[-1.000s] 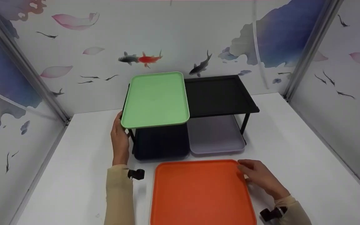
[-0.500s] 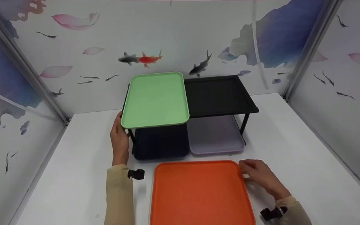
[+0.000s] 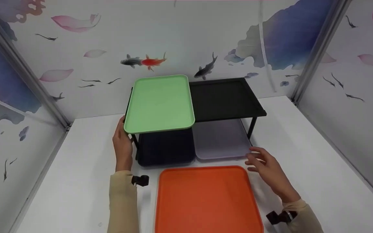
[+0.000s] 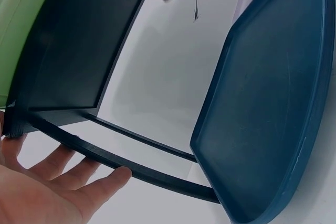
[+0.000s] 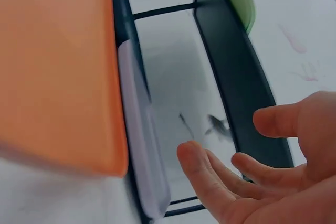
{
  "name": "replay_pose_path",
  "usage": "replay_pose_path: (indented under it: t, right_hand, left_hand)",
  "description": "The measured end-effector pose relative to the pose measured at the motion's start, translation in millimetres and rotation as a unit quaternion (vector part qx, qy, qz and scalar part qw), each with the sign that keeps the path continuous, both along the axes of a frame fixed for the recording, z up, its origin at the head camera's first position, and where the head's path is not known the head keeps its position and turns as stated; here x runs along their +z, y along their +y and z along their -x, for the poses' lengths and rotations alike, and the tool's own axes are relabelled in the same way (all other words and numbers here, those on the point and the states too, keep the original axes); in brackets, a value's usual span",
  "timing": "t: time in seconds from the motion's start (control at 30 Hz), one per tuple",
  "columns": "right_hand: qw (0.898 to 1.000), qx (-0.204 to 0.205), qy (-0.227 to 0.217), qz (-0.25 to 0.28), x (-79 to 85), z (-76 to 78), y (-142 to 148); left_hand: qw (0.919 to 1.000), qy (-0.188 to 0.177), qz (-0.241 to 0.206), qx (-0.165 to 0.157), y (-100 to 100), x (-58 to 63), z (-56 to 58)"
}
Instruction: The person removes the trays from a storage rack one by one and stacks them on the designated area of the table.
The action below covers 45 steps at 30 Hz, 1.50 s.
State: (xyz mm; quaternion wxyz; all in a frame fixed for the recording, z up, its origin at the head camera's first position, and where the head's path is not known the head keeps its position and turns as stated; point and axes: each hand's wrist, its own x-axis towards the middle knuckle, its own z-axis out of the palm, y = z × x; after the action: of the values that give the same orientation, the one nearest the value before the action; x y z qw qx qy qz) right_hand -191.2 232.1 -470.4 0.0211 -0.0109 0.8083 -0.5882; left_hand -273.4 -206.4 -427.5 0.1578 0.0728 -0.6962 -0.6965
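A two-tier black rack (image 3: pixel 227 98) stands at the back of the white table. My left hand (image 3: pixel 122 145) holds its left side below the top shelf; in the left wrist view, the fingers (image 4: pixel 79 171) lie along the black leg. On the left half of the shelf rests a light green tray (image 3: pixel 160 103). Underneath, a dark blue tray (image 3: pixel 167 147) and a pale purple tray (image 3: pixel 222 139) lie side by side. In front lies an orange tray (image 3: pixel 207 200). My right hand (image 3: pixel 267 170) hovers near the purple tray's front right corner, fingers loosely spread, holding nothing.
The white table (image 3: pixel 316 155) reaches back to a printed wall (image 3: pixel 173 35) with fish and petals. Side panels rise at left and right along metal corner posts. Bare table shows on both sides of the rack.
My right hand has let go of the orange tray's far right corner and moved forward toward the purple tray. The left hand stays at the rack; the trays look unmoved.
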Motion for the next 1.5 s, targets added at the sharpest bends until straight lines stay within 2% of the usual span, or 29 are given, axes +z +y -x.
replay_pose_path:
  t: [0.17,0.23,0.3,0.5,0.63,0.7,0.93,1.0,1.27,1.5]
  right_hand:
    - [0.999,0.004,0.037,0.028,24.1,2.9,-10]
    - [0.998,0.007,0.047,0.036,33.5,4.6,-16]
    - [0.997,0.01,0.055,0.046,42.8,6.1,-21]
    - [0.993,0.021,0.075,0.085,65.6,10.1,-43]
    - [0.99,0.029,0.088,0.107,74.8,14.8,-56]
    - [0.989,0.033,0.088,0.115,78.0,17.8,-63]
    - [0.989,0.041,0.071,0.122,88.5,30.3,-80]
    - [0.989,0.04,0.066,0.126,90.5,34.2,-84]
    - [0.984,0.061,0.035,0.162,90.5,50.5,-104]
    - [0.982,0.061,0.008,0.178,84.2,60.7,-124]
  left_hand:
    - [0.9999,0.009,0.004,0.009,-6,-15.2,11.5]
    - [0.9999,0.01,0.004,0.01,-7,-16.9,12.9]
    - [0.9999,0.008,0.001,0.009,-7,-14.9,11.2]
    - [0.9998,0.009,-0.015,-0.003,1,2.9,-6.2]
    - [0.9998,0.012,-0.013,-0.006,3,4.8,-9.9]
    - [0.9999,0.012,-0.011,-0.005,2,4.1,-9.6]
    - [0.9998,0.018,-0.002,0.008,-5,-18.1,8.6]
    - [0.9997,0.022,-0.001,0.012,-5,-20.9,11.0]
    - [0.9993,0.034,-0.003,0.015,-3,-21.9,12.8]
    - [0.9994,0.031,0.007,0.015,-6,-21.3,12.1]
